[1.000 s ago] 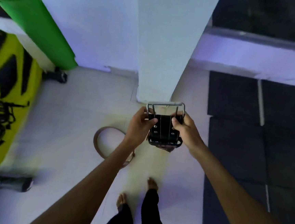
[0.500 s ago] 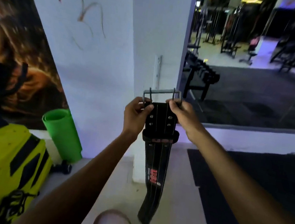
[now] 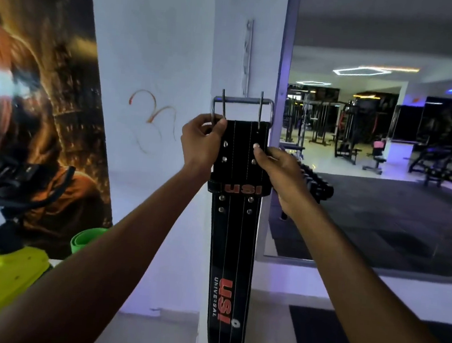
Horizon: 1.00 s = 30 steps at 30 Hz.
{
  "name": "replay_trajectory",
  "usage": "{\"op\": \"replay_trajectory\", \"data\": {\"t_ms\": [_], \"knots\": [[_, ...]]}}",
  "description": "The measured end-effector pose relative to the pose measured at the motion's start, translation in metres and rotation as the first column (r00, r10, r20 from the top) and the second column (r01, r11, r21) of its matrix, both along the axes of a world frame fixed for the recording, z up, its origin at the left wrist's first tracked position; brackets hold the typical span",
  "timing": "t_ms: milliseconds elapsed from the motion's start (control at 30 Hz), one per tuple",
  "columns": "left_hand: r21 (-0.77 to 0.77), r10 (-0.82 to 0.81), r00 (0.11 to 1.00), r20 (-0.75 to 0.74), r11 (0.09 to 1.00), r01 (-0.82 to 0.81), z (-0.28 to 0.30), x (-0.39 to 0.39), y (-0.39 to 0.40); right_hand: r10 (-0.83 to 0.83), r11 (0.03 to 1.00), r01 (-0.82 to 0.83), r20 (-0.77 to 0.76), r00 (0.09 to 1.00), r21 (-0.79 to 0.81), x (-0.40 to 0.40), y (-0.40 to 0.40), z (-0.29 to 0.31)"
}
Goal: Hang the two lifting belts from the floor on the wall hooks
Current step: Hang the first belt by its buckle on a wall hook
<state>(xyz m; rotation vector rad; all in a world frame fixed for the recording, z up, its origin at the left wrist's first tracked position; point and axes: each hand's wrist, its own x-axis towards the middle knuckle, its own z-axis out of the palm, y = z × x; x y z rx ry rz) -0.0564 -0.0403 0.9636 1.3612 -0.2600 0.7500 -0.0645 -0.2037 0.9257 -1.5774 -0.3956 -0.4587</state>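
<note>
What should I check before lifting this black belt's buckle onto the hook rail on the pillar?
1. Grip on the black belt: ok. The left hand pinches the buckle side and the right hand holds the strap edge.
2. Buckle upright, frame open on top: ok.
3. Prongs out of the way: not ok, both stand up across the frame opening.
4. Buckle level with a hook: not ok, the hook rail runs mostly above it.
5. A free hook on the rail: cannot tell, too small.
6. Strap hangs free: ok, straight down the pillar.
</note>
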Motion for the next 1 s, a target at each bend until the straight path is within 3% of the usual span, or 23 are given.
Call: {"op": "replay_trajectory", "data": {"t_ms": [233,300,400,533,667,767,867,1000], "knots": [[-0.047,0.086,0.995,0.053,0.995,-0.083,0.049,-0.02,-0.006,0.082,0.985,-0.101,0.135,0.987,0.141,-0.022,0.0,-0.001],[-0.05,0.096,0.994,0.055,0.994,-0.093,0.055,-0.023,-0.008,0.09,0.99,-0.106,0.152,0.984,0.096,-0.025,-0.001,-0.01],[-0.061,0.086,0.995,0.051,0.995,-0.083,0.061,-0.024,-0.01,0.078,0.997,-0.078,0.062,0.995,-0.006,-0.024,0.0,-0.057],[-0.086,0.097,0.992,0.078,0.992,-0.091,0.068,-0.026,-0.011,0.031,0.993,-0.051,-0.178,0.984,-0.106,-0.027,-0.001,-0.169],[-0.087,0.095,0.993,0.069,0.992,-0.089,0.071,-0.027,-0.008,0.045,0.991,-0.083,-0.317,0.947,-0.108,-0.042,-0.003,-0.23],[-0.076,0.095,0.993,0.065,0.993,-0.09,0.071,-0.028,-0.007,0.042,0.992,-0.074,-0.286,0.957,-0.102,-0.035,-0.002,-0.192],[-0.08,0.067,0.996,0.056,0.995,-0.063,0.07,-0.028,-0.009,-0.062,0.997,0.066,-0.104,0.993,0.035,-0.016,-0.003,-0.116],[-0.098,0.048,0.997,0.052,0.994,-0.043,0.073,-0.029,-0.009,-0.018,0.995,0.022,-0.037,0.999,0.1,-0.006,0.001,-0.053]]}}
